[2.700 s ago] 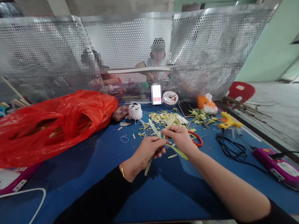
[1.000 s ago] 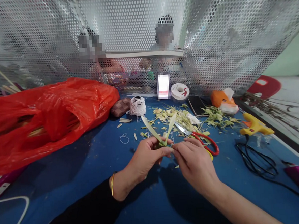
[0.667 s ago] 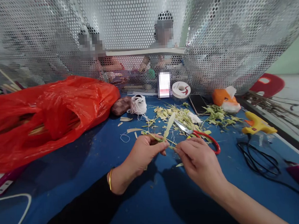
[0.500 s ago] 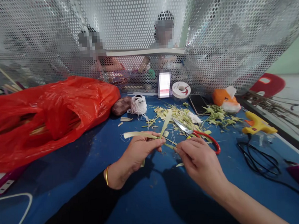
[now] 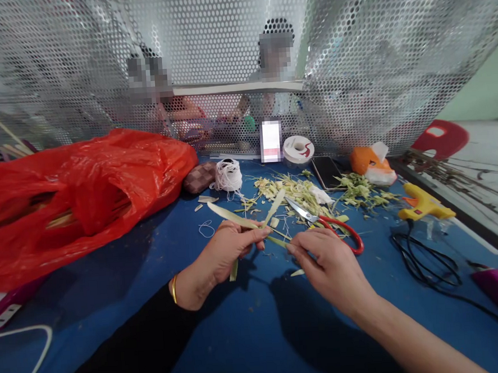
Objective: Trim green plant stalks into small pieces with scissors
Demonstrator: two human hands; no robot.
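Observation:
My left hand (image 5: 231,245) pinches several pale green leaf strips (image 5: 274,208) where they cross. One strip sticks out to the left, one points up and away, and another hangs below the palm. Between finger and thumb my right hand (image 5: 323,261) grips the end of a thin strip that runs over from the left hand. Just beyond the right hand lie red-handled scissors (image 5: 338,230), blades pointing away to the left. A heap of leaf scraps (image 5: 295,192) spreads behind both hands.
A red plastic bag (image 5: 154,158) fills the left side. White string (image 5: 228,175), a ribbon spool (image 5: 298,148) and a phone (image 5: 326,172) lie at the back. To the right are an orange tissue pack (image 5: 363,161) and a corded yellow glue gun (image 5: 425,203). Behind a perforated screen (image 5: 223,47) sit people.
The left-hand strip now angles upward more, and the strip below my left palm shows more. Both hands keep their grip. The whole view has shifted slightly.

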